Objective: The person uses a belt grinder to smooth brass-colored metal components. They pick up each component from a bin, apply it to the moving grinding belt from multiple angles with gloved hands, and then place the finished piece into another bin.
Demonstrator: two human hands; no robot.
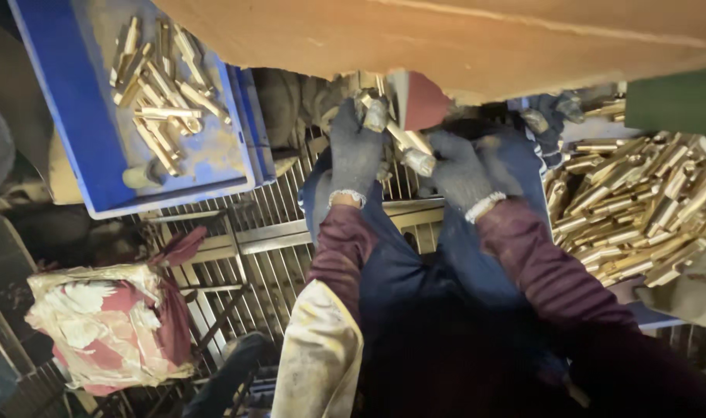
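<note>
Both my hands wear grey knit gloves and dark red sleeves. My left hand [354, 151] grips the upper end of a long brass part [403, 139], close to a red-tipped piece [421, 99] under the brown board. My right hand [457, 170] holds the same brass part at its lower end. The two hands are close together above my blue-clad lap. A blue tray [82, 116] at the upper left carries several brass parts [163, 85]. On the right lies a large heap of brass parts [639, 201].
A brown board [446, 39] spans the top of the view. Below the hands is a metal grate floor [245, 248]. A torn red and white bundle [105, 321] sits at the lower left. A green object [674, 101] is at the upper right.
</note>
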